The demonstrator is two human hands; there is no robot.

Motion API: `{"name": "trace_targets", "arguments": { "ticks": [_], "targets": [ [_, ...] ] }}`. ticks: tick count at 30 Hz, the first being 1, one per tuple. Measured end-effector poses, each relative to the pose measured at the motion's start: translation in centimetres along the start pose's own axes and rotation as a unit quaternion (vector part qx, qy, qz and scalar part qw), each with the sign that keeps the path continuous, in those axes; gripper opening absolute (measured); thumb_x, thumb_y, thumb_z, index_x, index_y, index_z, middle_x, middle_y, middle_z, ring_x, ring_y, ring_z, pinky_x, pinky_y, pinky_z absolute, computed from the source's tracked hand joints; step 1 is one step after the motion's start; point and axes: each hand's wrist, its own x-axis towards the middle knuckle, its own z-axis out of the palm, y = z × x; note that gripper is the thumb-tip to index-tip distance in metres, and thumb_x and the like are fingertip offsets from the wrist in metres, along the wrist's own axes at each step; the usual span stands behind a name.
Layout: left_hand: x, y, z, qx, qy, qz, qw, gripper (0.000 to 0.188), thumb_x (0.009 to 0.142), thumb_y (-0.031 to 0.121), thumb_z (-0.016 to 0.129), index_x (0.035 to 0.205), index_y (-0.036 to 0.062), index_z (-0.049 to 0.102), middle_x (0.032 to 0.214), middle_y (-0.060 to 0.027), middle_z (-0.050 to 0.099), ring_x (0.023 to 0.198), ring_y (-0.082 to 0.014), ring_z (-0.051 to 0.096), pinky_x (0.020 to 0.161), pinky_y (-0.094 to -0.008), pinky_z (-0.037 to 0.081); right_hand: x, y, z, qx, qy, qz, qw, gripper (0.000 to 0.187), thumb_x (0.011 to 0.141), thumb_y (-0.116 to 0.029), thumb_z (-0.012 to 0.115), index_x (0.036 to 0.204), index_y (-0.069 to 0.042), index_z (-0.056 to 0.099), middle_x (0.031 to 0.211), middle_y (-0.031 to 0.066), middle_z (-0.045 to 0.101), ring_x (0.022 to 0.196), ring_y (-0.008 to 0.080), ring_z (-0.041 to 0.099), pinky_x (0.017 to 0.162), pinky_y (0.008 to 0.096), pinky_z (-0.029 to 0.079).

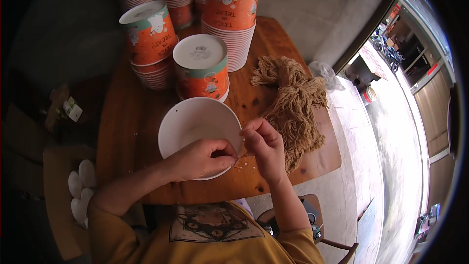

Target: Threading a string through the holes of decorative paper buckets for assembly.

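Note:
A white paper bucket (188, 117) lies open toward me on the wooden table, with a small dark hole near its rim. My left hand (207, 159) reaches across the bucket's near side, thumb and forefinger pinched at the right rim. Between the hands shows a short piece of thin tan cord (248, 155), held at my left fingertips and running to my right hand. My right hand (266, 149) is closed in a pinch just beside the rim; its fingertips hide most of what they hold. A thick bundle of brown cords (298, 112) lies just right of my right hand.
Upside-down orange paper buckets (202, 76) stand beyond the white one, with taller stacks (232, 24) behind against the wall. A cardboard box (56, 181) with white round pieces is at lower left. A clear plastic bag (326, 76) sits by the table's right edge. A chair (312, 215) stands below.

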Motion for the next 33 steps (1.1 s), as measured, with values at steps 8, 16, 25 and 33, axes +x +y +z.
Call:
{"name": "trace_targets", "arguments": {
  "ticks": [8,16,25,33],
  "targets": [
    [0.7,-0.2,-0.3,-0.201,-0.014,-0.089,0.975,0.015,0.097,0.015,0.058,0.105,0.0030,0.062,0.092,0.0008,0.064,0.083,-0.0065,0.058,0.079,-0.0243,0.048,-0.3,-4.3,0.3,-0.092,-0.128,-0.049,0.986,0.012,0.099,-0.012,0.058,0.102,-0.001,0.058,0.089,-0.0009,0.062,0.076,0.0032,0.057,0.067,0.0204,0.047],
    [0.2,0.7,0.3,-0.055,0.004,0.003,0.998,0.015,0.098,0.016,0.058,0.099,0.0012,0.061,0.091,-0.0003,0.063,0.089,-0.0071,0.058,0.085,-0.0245,0.047,4.0,-3.5,0.6,-0.101,-0.120,0.024,0.987,0.014,0.101,-0.013,0.056,0.106,0.000,0.057,0.089,0.0066,0.067,0.079,0.0114,0.065,0.072,0.0255,0.053],
    [-1.8,1.0,-2.0,0.075,0.055,-0.010,0.996,0.019,0.097,0.019,0.061,0.094,0.0011,0.061,0.076,-0.0005,0.061,0.071,-0.0050,0.052,0.064,-0.0260,0.045,3.0,-1.0,-0.3,-0.010,-0.073,0.066,0.995,0.012,0.101,-0.012,0.053,0.105,-0.001,0.055,0.094,0.0079,0.066,0.088,0.0150,0.066,0.081,0.0292,0.053],
    [-1.9,0.4,-1.6,0.050,0.083,-0.012,0.995,0.016,0.099,0.017,0.059,0.094,0.0020,0.061,0.077,0.0061,0.054,0.072,-0.0011,0.045,0.063,-0.0204,0.040,-0.6,-1.5,1.3,-0.527,-0.071,-0.258,0.807,0.019,0.078,-0.019,0.079,0.091,-0.012,0.068,0.075,0.0036,0.049,0.069,0.0224,0.056,0.055,0.0344,0.049]
  ]
}}
